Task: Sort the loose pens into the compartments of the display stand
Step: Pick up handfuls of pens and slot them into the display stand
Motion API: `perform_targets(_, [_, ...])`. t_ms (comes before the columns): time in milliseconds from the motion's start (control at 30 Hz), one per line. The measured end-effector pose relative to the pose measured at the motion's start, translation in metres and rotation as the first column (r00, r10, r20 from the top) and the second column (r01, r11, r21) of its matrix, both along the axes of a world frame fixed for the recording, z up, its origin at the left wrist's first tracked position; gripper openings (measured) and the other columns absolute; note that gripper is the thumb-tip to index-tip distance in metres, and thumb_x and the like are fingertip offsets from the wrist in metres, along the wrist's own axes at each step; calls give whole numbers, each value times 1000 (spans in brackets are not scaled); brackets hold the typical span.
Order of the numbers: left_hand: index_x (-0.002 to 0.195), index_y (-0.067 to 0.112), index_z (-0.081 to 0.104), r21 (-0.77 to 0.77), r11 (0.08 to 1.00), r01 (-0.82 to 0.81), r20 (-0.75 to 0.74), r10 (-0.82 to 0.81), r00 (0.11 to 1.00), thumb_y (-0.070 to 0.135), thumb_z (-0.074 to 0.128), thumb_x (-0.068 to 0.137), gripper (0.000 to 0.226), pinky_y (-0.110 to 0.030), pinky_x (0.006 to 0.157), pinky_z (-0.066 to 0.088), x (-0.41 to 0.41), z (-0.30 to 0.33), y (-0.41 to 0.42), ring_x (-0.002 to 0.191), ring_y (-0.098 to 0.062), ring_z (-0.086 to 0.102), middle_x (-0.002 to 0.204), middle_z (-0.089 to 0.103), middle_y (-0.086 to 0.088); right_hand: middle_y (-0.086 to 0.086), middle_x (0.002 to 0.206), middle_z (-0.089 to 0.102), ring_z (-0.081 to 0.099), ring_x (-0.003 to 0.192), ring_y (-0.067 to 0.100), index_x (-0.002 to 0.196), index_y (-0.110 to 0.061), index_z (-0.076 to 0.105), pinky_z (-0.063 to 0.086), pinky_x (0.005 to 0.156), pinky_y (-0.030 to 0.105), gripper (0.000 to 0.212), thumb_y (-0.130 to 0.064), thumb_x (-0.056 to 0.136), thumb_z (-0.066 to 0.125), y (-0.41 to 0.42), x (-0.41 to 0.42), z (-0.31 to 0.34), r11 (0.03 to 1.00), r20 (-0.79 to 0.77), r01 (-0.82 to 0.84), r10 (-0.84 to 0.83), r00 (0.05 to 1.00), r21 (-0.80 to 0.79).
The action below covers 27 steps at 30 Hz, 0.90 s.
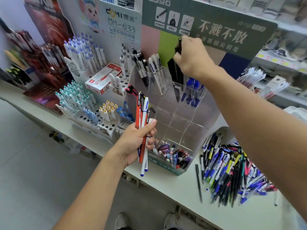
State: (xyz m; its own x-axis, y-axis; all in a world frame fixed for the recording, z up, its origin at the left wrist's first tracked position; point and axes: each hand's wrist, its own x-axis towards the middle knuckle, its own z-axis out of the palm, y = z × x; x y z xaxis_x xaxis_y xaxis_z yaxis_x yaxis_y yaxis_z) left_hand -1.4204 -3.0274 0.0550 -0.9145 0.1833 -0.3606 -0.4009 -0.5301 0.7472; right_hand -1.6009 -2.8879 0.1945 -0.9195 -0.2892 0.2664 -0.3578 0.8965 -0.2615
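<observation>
Pen [179, 47] pinched in right hand [191, 57] above stand [196, 113].

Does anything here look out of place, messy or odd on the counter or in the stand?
Yes: a heap of loose pens lies jumbled on the counter right of the clear display stand, and one black pen lies apart beside it. Several middle compartments of the stand look empty. Nothing looks damaged.

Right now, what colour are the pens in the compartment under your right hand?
Black pens, seen in the head view.
</observation>
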Motion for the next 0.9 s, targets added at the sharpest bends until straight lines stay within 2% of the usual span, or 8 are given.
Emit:
perform_targets(100, [97, 13, 54, -7, 999, 36, 12, -36, 999, 20, 69, 86, 19, -15, 38, 35, 4, -2, -7, 46, -7, 40, 66, 49, 0, 20, 87, 62, 65, 82, 38, 85, -2, 51, 56, 68, 49, 12, -6, 90, 61, 0, -5, -10, 999, 182, 0, -9, 983, 47])
perform_targets(167, [93, 12, 51, 6, 998, 59, 11, -59, 998, 19, 67, 88, 18, -15, 38, 35, 7, -2, -10, 46, -6, 40, 67, 50, -2, 15, 79, 57, 63, 79, 35, 84, -2, 52, 53, 59, 41, 14, -6, 87, 65, 3, -8, -14, 996, 209, 54, -69, 976, 75])
perform_targets(333, [89, 12, 46, 40, 994, 105, -13, -105, 994, 17, 60, 97, 17, -16, 42, 37, 12, -3, -14, 49, -7, 41, 70, 49, -2, 17, 116, 62, 59, 104, 36, 116, -4, 60, 52, 88, 44, 38, -22, 87, 75, 8, 29, -4, 992, 10, 99, -100, 995, 78])
perform_targets(400, [88, 12, 45, 4, 992, 126, -34, -126, 991, 16, 57, 100, 17, -16, 44, 37, 14, -3, -11, 50, -7, 40, 70, 49, -1, 12, 99, 69, 62, 88, 31, 101, -9, 68, 55, 81, 42, 27, -34, 89, 72, 7, 69, -9, 994, -66, 25, -32, 997, -106])
perform_targets(500, [94, 12, 46, -78, 987, 139, -57, -143, 988, 14, 57, 100, 13, -18, 46, 35, 14, -1, -3, 51, -9, 39, 71, 48, -2, 10, 69, 72, 63, 62, 29, 75, -11, 75, 56, 58, 36, 42, -51, 87, 73, 1, 112, -35, 984, 350, -30, 90, 932, -173])
perform_targets(600, [109, 11, 50, -61, 983, 176, -57, -179, 982, 15, 58, 97, 14, -19, 46, 37, 14, 2, 6, 52, -10, 41, 73, 51, -3, 7, 68, 71, 50, 53, 13, 77, -11, 79, 45, 54, 24, 34, -45, 85, 77, 8, 113, -61, 965, 612, 28, 143, 778, -260])
perform_targets(733, [109, 11, 49, -7, 978, 208, -68, -208, 976, 20, 57, 97, 18, -19, 46, 38, 16, 4, 11, 52, -10, 43, 78, 55, -5, 7, 66, 61, 43, 54, 11, 81, -8, 79, 36, 50, 20, 26, -34, 86, 77, 32, 107, -63, 863, 690, 178, 238, 683, -474])
perform_targets(900, [117, 13, 49, 99, 973, 207, -66, -202, 977, 27, 51, 99, 22, -17, 44, 35, 19, 4, 16, 51, -8, 41, 80, 56, -5, 19, 86, 75, 63, 64, 11, 93, -1, 69, 47, 56, 19, 22, -22, 98, 63, 46, 105, -63, 739, 666, 244, 348, 659, -628])
